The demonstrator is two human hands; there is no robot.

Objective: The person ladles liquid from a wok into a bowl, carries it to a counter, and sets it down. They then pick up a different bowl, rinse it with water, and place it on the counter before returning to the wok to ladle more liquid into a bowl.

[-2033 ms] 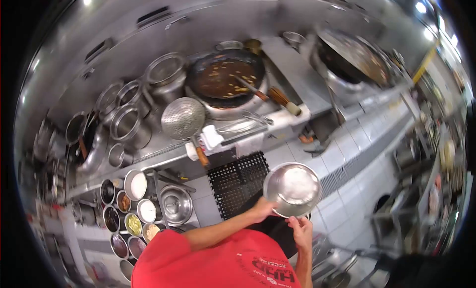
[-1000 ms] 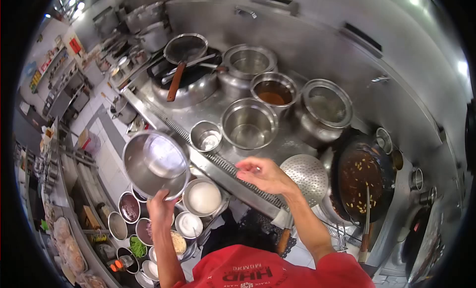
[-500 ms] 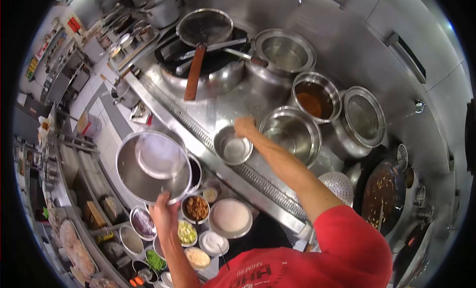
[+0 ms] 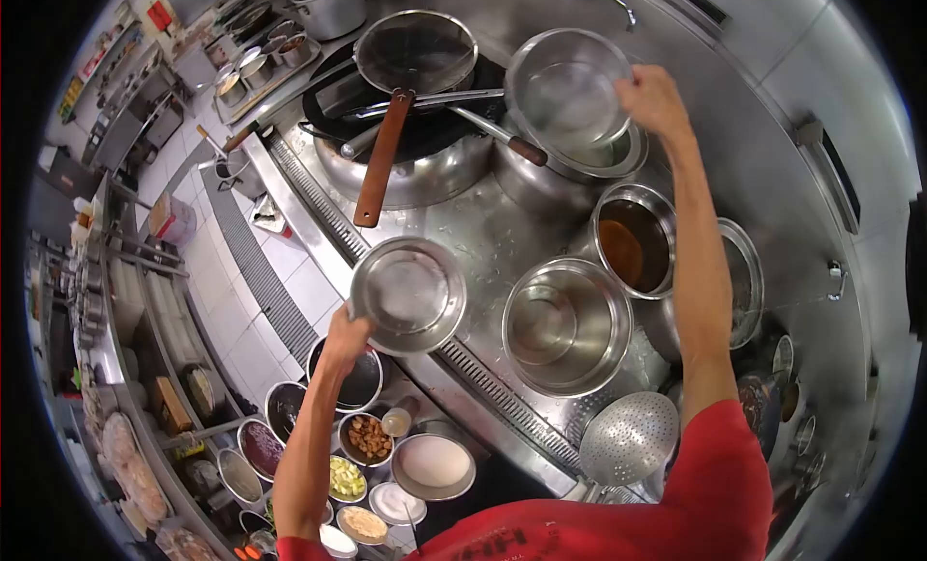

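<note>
My left hand (image 4: 350,339) is closed on the near-left rim of a round stainless metal pot (image 4: 409,293), tilted above the counter's front edge. Its bright inside faces me. At the back, my right hand (image 4: 657,99) grips the right side of a shiny metal bowl (image 4: 568,90). That bowl is tipped over a stock pot (image 4: 632,157), covering much of its mouth. A large steel pot (image 4: 603,353) stands on the counter between my arms. Close behind it is a smaller pot of brown liquid (image 4: 623,247).
A wire strainer (image 4: 417,54) with a wooden handle (image 4: 383,165) rests over a wok at the back left. A perforated ladle (image 4: 630,439) lies near my right elbow. Several ingredient bowls, one with browned chunks (image 4: 367,437), line the lower left. A tap (image 4: 618,6) hangs behind.
My right hand has carried the bowl from the counter's front up and back over the stock pot. My left hand has moved the held pot up and right. The camera view has shifted.
</note>
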